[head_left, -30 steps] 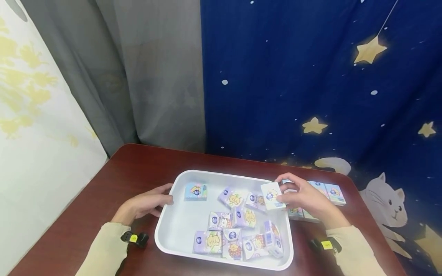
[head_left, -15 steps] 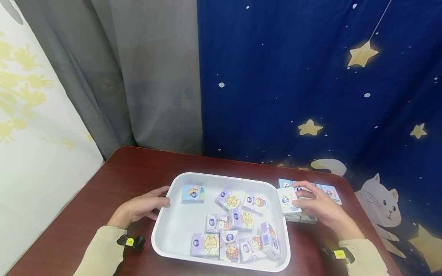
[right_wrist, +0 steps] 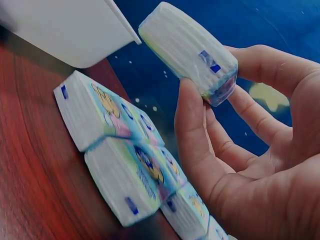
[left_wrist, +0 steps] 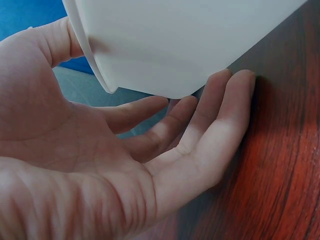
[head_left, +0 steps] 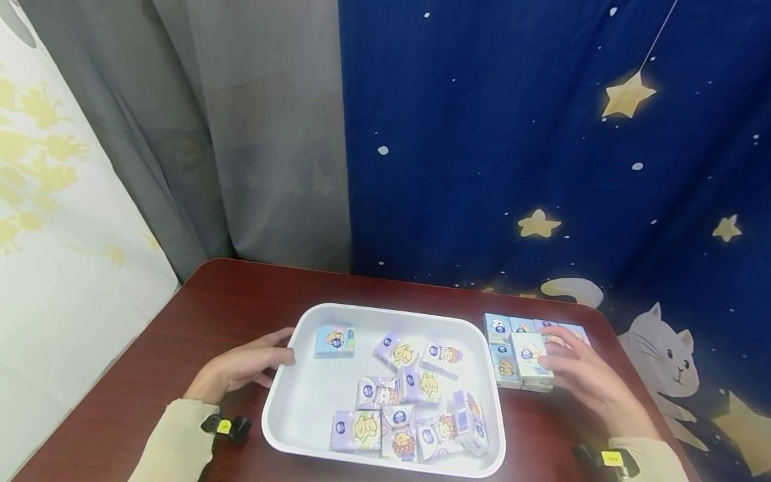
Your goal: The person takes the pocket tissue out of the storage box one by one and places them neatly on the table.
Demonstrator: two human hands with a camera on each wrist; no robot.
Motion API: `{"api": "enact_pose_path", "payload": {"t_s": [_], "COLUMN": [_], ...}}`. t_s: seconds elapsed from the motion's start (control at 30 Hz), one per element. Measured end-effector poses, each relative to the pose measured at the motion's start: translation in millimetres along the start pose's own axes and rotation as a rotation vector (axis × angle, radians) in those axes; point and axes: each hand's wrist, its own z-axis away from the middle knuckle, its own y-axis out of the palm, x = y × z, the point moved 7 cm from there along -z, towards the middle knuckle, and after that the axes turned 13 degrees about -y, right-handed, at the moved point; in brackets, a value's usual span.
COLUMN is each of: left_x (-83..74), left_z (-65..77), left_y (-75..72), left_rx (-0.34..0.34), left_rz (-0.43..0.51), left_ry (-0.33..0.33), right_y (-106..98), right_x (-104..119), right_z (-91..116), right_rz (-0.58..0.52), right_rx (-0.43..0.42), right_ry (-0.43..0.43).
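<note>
A white plastic tray [head_left: 283,402] holds several purple tissue packs [head_left: 355,430] and one blue tissue pack [head_left: 334,341] at its far left. My left hand [head_left: 249,363] grips the tray's left edge; in the left wrist view the thumb lies over the rim [left_wrist: 95,65] and the fingers are bent against the outer wall. Beyond the right edge, my right hand [head_left: 581,368] pinches a pale tissue pack [head_left: 530,355] between thumb and fingers. In the right wrist view, this held pack [right_wrist: 192,50] is tilted and raised above the packs on the table.
Blue tissue packs [head_left: 504,361] lie side by side in rows on the brown table [head_left: 253,288], just right of the tray. Behind the table hang a grey curtain [head_left: 277,134] and a dark blue curtain [head_left: 482,134] with stars. A white patterned cloth [head_left: 60,268] hangs at left.
My right hand has carried the pale tissue pack rightward from over the tray's right rim to above the packs on the table. The left hand keeps its place at the tray.
</note>
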Motion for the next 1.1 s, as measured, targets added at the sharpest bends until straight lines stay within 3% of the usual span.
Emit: {"api": "enact_pose_path", "payload": {"t_s": [0.23, 0.63, 1.1], "left_x": [-1.7, -3.0, -2.3], "left_z": [1.0, 2.9, 1.4], "left_y": [0.7, 2.3, 1.7], "left_rx": [-0.002, 0.012, 0.021], "left_rz": [-0.011, -0.003, -0.006], "left_ry": [0.008, 0.001, 0.007], "right_y": [-13, -20, -42], "right_x": [-11, -13, -18], "right_z": [4, 0, 5], "right_rz": [-0.044, -0.271, -0.337], "right_rx": [-0.024, 0.075, 0.072], "right_ry": [0.031, -0.159, -0.223]}}
